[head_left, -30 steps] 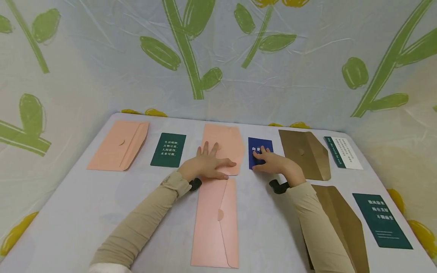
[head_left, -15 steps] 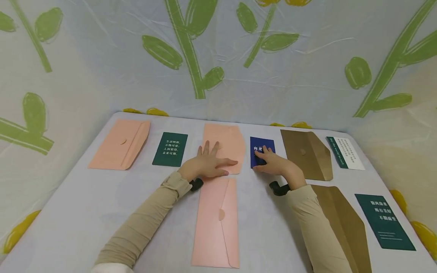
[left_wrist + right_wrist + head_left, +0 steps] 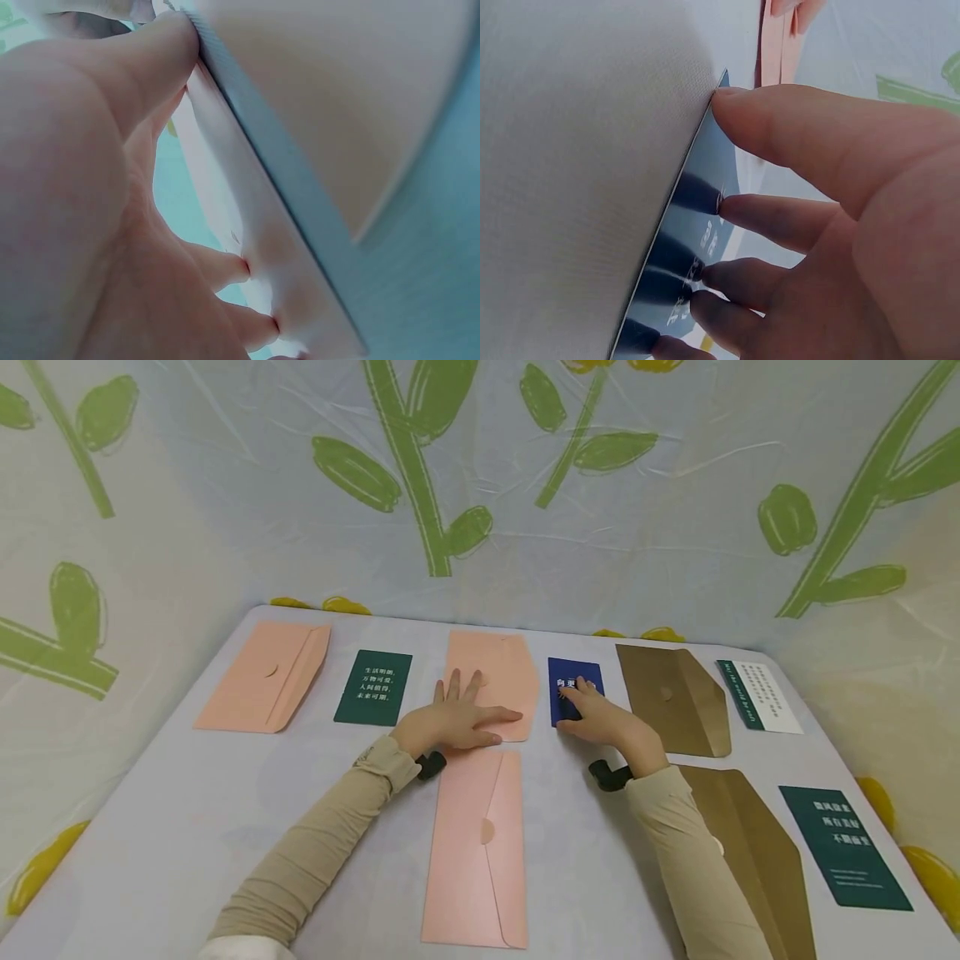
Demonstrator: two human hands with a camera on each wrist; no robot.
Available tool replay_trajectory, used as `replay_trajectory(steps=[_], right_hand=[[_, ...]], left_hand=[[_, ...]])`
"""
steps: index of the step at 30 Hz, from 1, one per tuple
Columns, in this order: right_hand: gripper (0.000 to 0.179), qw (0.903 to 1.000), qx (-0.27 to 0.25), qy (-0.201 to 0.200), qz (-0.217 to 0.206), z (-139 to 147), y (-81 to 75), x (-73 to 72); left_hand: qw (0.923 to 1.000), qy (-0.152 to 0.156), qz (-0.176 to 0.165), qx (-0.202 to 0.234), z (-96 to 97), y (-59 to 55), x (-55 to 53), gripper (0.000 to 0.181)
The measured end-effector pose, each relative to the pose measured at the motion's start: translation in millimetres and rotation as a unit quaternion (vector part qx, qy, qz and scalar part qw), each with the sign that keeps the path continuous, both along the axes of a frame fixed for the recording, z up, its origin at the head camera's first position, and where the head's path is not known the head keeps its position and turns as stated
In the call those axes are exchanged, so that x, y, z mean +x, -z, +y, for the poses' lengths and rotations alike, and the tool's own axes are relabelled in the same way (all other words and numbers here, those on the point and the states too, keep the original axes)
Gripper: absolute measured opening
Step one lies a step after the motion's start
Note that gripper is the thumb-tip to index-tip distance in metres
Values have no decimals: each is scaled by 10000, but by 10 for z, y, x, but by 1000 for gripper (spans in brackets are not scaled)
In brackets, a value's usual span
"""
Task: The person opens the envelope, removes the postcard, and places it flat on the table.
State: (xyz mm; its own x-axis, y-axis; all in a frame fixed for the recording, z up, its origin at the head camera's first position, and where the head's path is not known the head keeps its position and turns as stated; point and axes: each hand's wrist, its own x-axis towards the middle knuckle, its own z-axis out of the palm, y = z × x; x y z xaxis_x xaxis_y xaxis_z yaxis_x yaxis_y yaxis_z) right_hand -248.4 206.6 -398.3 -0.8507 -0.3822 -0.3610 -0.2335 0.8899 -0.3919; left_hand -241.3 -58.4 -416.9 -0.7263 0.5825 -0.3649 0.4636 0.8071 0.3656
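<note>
My left hand (image 3: 448, 725) lies spread on a pink envelope (image 3: 510, 672) at the middle back of the table, fingers straight. In the left wrist view its fingertips press on the pink paper and the thumb reaches the envelope's near edge. To the right, my right hand (image 3: 603, 717) rests its fingertips on a dark blue card (image 3: 577, 667) with white characters. The right wrist view shows several fingers touching the face of the card, with the thumb (image 3: 769, 120) at its near edge. The hand covers the card's lower right part. A longer pink envelope (image 3: 465, 860) lies just in front of the left hand.
Farther left are a pink envelope (image 3: 251, 681) and a dark green card (image 3: 367, 710). On the right lie two brown envelopes, one behind (image 3: 652, 693) and one (image 3: 757, 835) partly under the right sleeve. Beyond them are a green-and-white card (image 3: 765, 693) and a green card (image 3: 847, 852).
The blue card and my right hand have shifted very slightly away from me, toward the back of the table. My left hand stays on the pink envelope.
</note>
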Motion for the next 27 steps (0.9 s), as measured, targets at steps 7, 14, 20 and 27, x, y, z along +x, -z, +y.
replay_trajectory(steps=[7,14,20,27], right_hand=[[70,10000,-63,-7,34,24,10,8],[71,10000,-2,-19,11,19,-9,12],[72,10000,40,-31,-16,14,-15,14],[72,10000,73,-30,-8,14,-16,13]], left_hand=[[9999,108,-107,78,-17,-1,-6,50],[9997,202,-125,89,-47,1,-33,50],[9996,211,-173,122,-46,-7,-35,51],[9997,190,-118,124,-42,-20,-26,51]])
